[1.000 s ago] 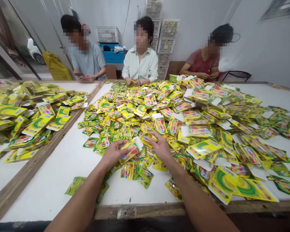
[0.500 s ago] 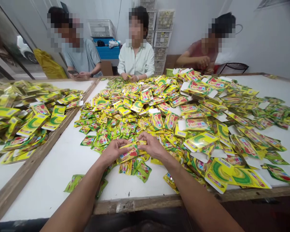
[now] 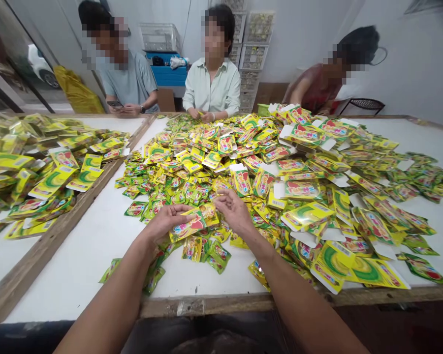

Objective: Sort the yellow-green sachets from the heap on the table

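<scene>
My left hand (image 3: 165, 221) grips a flat yellow and green printed carton (image 3: 187, 226) at its left side, thumb on top, tilted above the table. A yellow printed piece (image 3: 209, 215) shows at the carton's right end; I cannot tell whether it is a sachet or part of the carton. Just right of that end is my right hand (image 3: 235, 212), its fingers loosely bent and apart, with nothing visible in them. Under and beyond both hands lie many small green and yellow sachets (image 3: 218, 256). A large heap of similar cartons (image 3: 300, 189) rises behind and to the right.
A wooden strip (image 3: 68, 226) divides the white tabletop (image 3: 92, 231); another carton pile (image 3: 18, 167) lies left of it. Wood edges the table's front (image 3: 239, 303). Three people sit across the table. Stacked crates (image 3: 253, 54) stand behind them.
My right hand has come off the carton's right end and its fingers have loosened. The carton in my left hand has shifted slightly left, showing more of its printed face.
</scene>
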Demonstrator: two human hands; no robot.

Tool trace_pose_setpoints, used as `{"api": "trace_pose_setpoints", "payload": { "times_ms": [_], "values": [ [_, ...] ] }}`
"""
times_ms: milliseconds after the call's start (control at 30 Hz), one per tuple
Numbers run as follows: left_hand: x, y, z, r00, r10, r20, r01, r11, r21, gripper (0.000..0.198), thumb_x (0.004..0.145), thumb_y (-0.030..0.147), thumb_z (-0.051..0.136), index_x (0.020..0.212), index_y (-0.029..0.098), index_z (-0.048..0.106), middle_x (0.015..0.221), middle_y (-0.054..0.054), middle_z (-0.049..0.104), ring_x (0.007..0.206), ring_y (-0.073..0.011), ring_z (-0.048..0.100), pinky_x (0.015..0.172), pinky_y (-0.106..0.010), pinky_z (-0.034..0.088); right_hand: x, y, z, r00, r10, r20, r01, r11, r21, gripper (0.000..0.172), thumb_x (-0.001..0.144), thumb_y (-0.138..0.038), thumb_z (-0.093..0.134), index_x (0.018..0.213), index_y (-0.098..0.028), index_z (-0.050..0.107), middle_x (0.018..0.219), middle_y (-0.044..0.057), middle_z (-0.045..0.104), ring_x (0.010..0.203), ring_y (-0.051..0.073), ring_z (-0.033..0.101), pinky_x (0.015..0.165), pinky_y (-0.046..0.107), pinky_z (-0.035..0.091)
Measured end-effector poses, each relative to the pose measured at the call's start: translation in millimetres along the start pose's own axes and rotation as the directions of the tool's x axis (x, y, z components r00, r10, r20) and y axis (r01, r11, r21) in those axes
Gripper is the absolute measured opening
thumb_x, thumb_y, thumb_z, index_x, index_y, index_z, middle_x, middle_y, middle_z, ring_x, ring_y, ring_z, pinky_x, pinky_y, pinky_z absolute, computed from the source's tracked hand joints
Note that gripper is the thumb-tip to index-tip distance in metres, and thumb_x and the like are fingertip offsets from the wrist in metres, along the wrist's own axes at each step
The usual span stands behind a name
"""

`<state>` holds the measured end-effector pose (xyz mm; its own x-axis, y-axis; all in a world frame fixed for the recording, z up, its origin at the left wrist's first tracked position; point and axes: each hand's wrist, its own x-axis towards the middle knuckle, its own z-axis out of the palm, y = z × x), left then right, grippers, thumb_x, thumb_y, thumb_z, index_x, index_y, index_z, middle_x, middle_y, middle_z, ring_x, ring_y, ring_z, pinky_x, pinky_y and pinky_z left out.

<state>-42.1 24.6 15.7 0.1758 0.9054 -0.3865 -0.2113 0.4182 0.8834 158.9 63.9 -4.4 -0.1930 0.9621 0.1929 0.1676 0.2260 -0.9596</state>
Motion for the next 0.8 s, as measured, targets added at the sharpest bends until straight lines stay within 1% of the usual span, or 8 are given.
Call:
{"api": "trace_pose_setpoints", "payload": {
  "times_ms": [67,233,300,367,500,567,700,800],
  "values": [
    [-0.2,2.9,-4.5,0.996,0.037,-0.077,-0.038,0.999,-0.013,0.039,0.046,0.026,0.086,0.078,0.013,0.068,0.065,-0.002,0.07,0.052,-0.0116,0.061,0.05,-0.02,0.046,-2.8,2.9,-4.6,1.0,-0.009,0.009,0.01,0.99,-0.143,0.027,0.08,-0.037,0.055,0.102,-0.021,0.057,0.084,0.003,0.067,0.078,0.017,0.063,0.071,0.031,0.049],
    [3.3,3.0,-11.5,0.947,0.158,-0.278,-0.168,0.986,-0.011,0.041,0.042,0.026,0.086,0.076,0.013,0.067,0.063,0.0,0.069,0.051,-0.0119,0.06,0.05,-0.021,0.044,-15.4,18.3,-5.9,0.911,-0.077,0.405,0.3,0.798,-0.524,0.044,0.069,-0.032,0.072,0.111,-0.023,0.063,0.12,0.009,0.062,0.112,0.027,0.055,0.095,0.042,0.04],
    [4.7,1.4,-11.2,0.946,0.155,-0.286,-0.166,0.986,-0.013,0.042,0.042,0.027,0.086,0.077,0.014,0.066,0.063,-0.001,0.069,0.051,-0.0126,0.06,0.05,-0.021,0.044,-16.3,23.4,-2.8,0.899,-0.084,0.43,0.342,0.748,-0.569,0.034,0.075,-0.025,0.065,0.109,-0.021,0.065,0.114,0.009,0.066,0.108,0.026,0.058,0.094,0.039,0.041],
    [5.2,0.0,-10.1,0.953,0.146,-0.266,-0.156,0.988,-0.016,0.042,0.044,0.028,0.085,0.077,0.014,0.065,0.063,-0.001,0.069,0.05,-0.0127,0.06,0.05,-0.022,0.044,-13.7,25.0,-1.4,0.934,-0.077,0.348,0.277,0.771,-0.574,0.025,0.083,-0.022,0.054,0.103,-0.02,0.067,0.103,0.008,0.07,0.097,0.023,0.063,0.087,0.035,0.045],
    [4.9,-2.6,-8.4,0.964,0.159,-0.211,-0.153,0.987,0.047,0.04,0.049,0.033,0.083,0.079,0.015,0.065,0.062,0.001,0.068,0.049,-0.0109,0.058,0.049,-0.021,0.042,-5.4,20.8,-5.6,0.996,-0.067,0.052,0.083,0.901,-0.425,0.021,0.082,-0.028,0.051,0.089,-0.02,0.068,0.092,0.007,0.069,0.087,0.021,0.063,0.08,0.034,0.047],
    [5.3,-5.1,-7.7,0.962,0.174,-0.212,-0.148,0.98,0.136,0.041,0.051,0.036,0.082,0.082,0.015,0.065,0.062,0.001,0.067,0.047,-0.01,0.055,0.047,-0.02,0.039,-2.7,17.2,-8.0,0.996,0.03,-0.08,-0.047,0.972,-0.229,0.021,0.077,-0.037,0.058,0.083,-0.019,0.066,0.087,0.006,0.068,0.083,0.021,0.061,0.075,0.034,0.048],
    [7.9,-12.9,-4.2,0.966,0.207,-0.153,-0.163,0.951,0.262,0.043,0.057,0.04,0.079,0.09,0.015,0.066,0.07,-0.001,0.07,0.057,-0.0132,0.06,0.053,-0.022,0.042,-1.9,9.9,-5.4,0.967,0.222,-0.123,-0.186,0.95,0.25,0.036,0.063,-0.049,0.07,0.075,-0.018,0.057,0.067,-0.001,0.058,0.063,0.014,0.055,0.061,0.027,0.046],
    [9.2,-17.6,1.8,0.975,0.211,-0.077,-0.191,0.959,0.209,0.041,0.058,0.037,0.079,0.092,0.017,0.067,0.078,-0.002,0.072,0.069,-0.0166,0.064,0.064,-0.025,0.047,-2.5,7.3,1.3,0.97,0.22,-0.104,-0.174,0.925,0.337,0.038,0.058,-0.048,0.074,0.069,-0.018,0.053,0.06,-0.004,0.053,0.058,0.011,0.05,0.058,0.025,0.043]
  ]
}}
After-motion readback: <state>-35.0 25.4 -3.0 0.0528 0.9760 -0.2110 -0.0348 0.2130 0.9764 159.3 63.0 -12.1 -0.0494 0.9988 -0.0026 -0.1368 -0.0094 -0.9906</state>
